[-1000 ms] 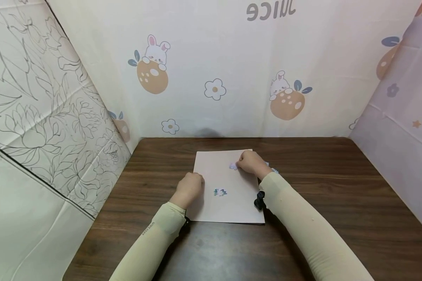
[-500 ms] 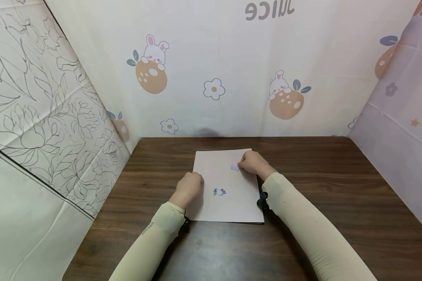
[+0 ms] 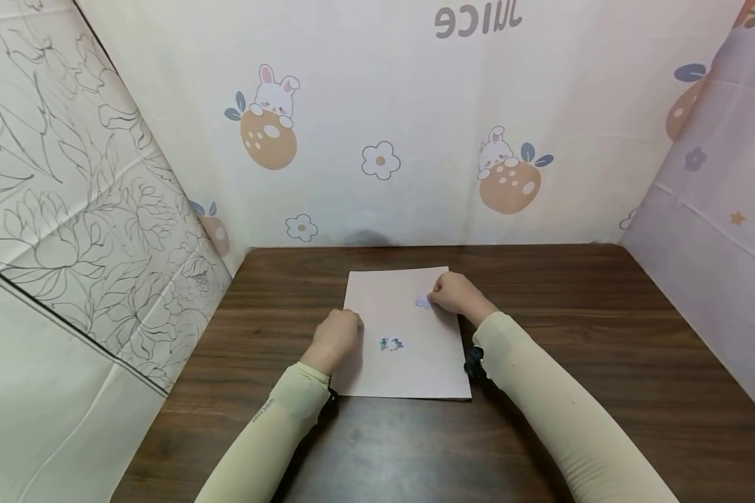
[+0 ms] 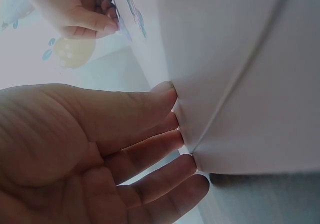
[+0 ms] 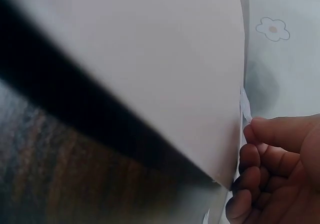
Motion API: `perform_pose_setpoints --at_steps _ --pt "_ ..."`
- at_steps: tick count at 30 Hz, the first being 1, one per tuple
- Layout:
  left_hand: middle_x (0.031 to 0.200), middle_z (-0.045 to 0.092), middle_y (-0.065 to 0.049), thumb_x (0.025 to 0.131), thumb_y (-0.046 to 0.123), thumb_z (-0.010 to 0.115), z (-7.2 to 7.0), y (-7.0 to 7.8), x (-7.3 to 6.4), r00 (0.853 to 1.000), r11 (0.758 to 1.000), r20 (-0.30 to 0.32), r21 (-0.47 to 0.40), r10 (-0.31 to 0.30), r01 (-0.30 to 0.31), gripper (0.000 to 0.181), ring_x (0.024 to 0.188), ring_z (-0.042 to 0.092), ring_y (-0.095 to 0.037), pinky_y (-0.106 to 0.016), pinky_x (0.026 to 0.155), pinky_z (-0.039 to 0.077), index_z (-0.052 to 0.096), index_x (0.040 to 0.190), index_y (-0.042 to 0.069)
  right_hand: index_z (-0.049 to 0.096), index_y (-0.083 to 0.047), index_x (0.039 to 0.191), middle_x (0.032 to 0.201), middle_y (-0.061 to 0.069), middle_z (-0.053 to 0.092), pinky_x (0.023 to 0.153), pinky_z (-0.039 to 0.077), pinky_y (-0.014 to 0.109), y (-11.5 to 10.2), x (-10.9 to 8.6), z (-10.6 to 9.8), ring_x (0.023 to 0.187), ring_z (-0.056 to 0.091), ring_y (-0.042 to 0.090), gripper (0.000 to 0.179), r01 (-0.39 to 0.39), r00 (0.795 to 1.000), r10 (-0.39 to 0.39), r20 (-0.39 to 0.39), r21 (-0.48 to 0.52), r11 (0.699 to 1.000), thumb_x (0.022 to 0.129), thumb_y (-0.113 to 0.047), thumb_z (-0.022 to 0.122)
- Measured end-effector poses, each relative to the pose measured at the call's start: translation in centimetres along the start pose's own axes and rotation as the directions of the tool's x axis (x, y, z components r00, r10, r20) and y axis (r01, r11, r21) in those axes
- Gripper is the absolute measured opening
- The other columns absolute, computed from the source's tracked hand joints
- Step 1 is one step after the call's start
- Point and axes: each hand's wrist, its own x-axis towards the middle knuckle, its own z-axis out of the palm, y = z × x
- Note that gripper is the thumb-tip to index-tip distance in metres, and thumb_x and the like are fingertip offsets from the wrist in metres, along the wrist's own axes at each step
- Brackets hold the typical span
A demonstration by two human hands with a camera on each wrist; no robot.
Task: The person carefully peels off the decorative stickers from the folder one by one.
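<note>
A sheet of white paper (image 3: 415, 374) lies on the wooden table. Near its middle is a small blue-green sticker (image 3: 391, 344). My right hand (image 3: 456, 293) is over the paper's upper right part and pinches the edge of a pale purple sticker (image 3: 422, 301) between thumb and forefinger. In the right wrist view that sticker (image 5: 245, 105) stands up thin from the paper, seen edge-on. My left hand (image 3: 336, 337) rests at the paper's left side. In the left wrist view its thumb and loosely bent fingertips touch the paper (image 4: 215, 58), pinching nothing.
The dark wooden table (image 3: 560, 307) spreads around the paper. A printed curtain (image 3: 377, 91) stands behind it, with others at both sides. Black wrist cameras (image 3: 475, 363) sit under the cuffs. The right forearm covers part of the table beside the paper.
My right hand has shifted slightly right and toward me with the purple sticker. A bluish piece seen behind the right wrist is now hidden by the arm. The left hand stays put.
</note>
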Motion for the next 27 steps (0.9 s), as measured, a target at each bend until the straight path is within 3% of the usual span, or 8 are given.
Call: perform_pose_setpoints --at_steps 15,27 --pt "0.103 0.075 -0.012 0.093 0.007 0.065 0.3 -0.2 0.1 1.000 1.000 -0.010 0.015 0.015 -0.015 0.017 0.101 0.066 -0.031 -0.046 0.075 0.058 0.080 0.099 0.010 0.043 -0.017 0.054 0.049 -0.005 0.032 0.049 0.034 0.028 0.3 -0.9 0.0 0.047 0.035 0.012 0.049 0.035 0.999 -0.035 -0.022 -0.026 0.999 0.100 -0.021 0.059" --pt "0.108 0.075 -0.011 0.093 0.007 0.065 0.3 -0.1 0.2 1.000 1.000 0.007 0.005 0.009 -0.009 0.018 0.106 0.066 -0.031 -0.046 0.078 0.058 0.080 0.103 0.010 0.053 -0.014 0.062 0.056 -0.003 0.042 0.053 0.039 0.028 0.6 -2.0 0.2 0.054 0.045 0.014 0.040 0.026 0.998 -0.028 -0.052 -0.029 0.999 0.101 -0.022 0.061"
